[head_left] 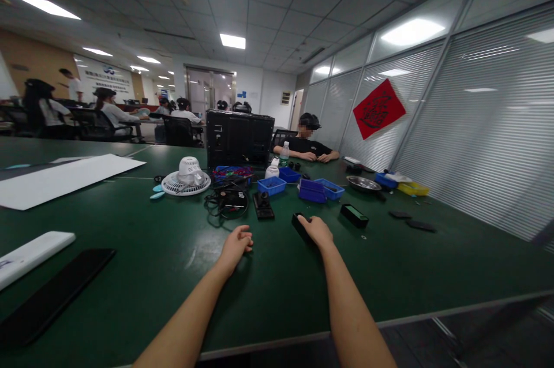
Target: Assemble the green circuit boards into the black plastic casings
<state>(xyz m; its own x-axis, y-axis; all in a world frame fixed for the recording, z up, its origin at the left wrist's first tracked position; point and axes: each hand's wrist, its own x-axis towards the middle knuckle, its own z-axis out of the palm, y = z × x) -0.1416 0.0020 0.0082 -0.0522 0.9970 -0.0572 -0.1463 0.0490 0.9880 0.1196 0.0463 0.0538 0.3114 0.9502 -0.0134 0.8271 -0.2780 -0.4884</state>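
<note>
My right hand (319, 231) is closed around a small black oblong box (298, 221) at the middle of the green table (268, 293). Thumb and fingers cover much of that box, so its inside is hidden. To its left, my left hand (236, 246) hovers at or just over the tabletop, fingers loosely curled and apart, holding nothing. A second black box with a green inside (354, 215) lies to the right of my right hand. Beyond my hands stands a black device with a round knob-like top (263, 205).
Blue bins (271, 185), a tangle of black cables (227, 201), a white fan part (187, 180) and a metal bowl (364, 184) lie farther back. A black computer case (239, 140) stands behind them. A person (308, 140) sits across the table. White and black panels (56, 293) lie at left.
</note>
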